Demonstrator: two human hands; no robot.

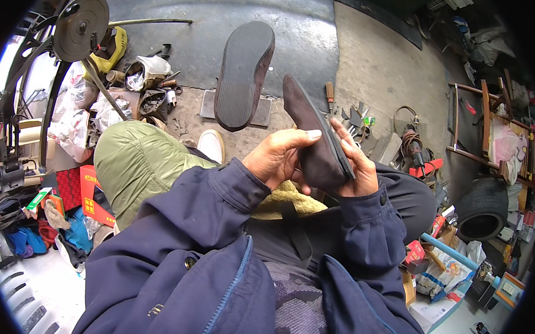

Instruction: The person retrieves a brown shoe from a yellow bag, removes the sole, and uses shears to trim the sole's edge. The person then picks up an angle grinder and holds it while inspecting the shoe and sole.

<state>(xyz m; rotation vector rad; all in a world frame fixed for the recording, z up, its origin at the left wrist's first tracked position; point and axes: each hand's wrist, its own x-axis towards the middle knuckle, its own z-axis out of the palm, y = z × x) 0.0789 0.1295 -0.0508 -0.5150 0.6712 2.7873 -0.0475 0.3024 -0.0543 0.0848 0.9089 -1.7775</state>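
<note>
A dark brown suede-like shoe (pixel 325 161) with a black sole is held between my two hands above my lap, tilted on its side with the toe pointing away from me. My left hand (pixel 275 158) grips the upper, its thumb laid across the brown side. My right hand (pixel 358 166) supports the sole side, fingers along the black edge. Beyond them, a matching shoe (pixel 243 76) rests sole up, showing a ribbed black bottom. A flat grey metal plate (pixel 265 113) lies partly under it.
A wooden-handled tool (pixel 330 92) and scattered blades (pixel 357 115) lie right of the held shoe. A power tool (pixel 412 146) sits farther right, near a tire (pixel 481 210). Plastic bags (pixel 71 131) and a black machine with a wheel (pixel 81 26) stand left. Another person's green-clad knee (pixel 142 168) is close by.
</note>
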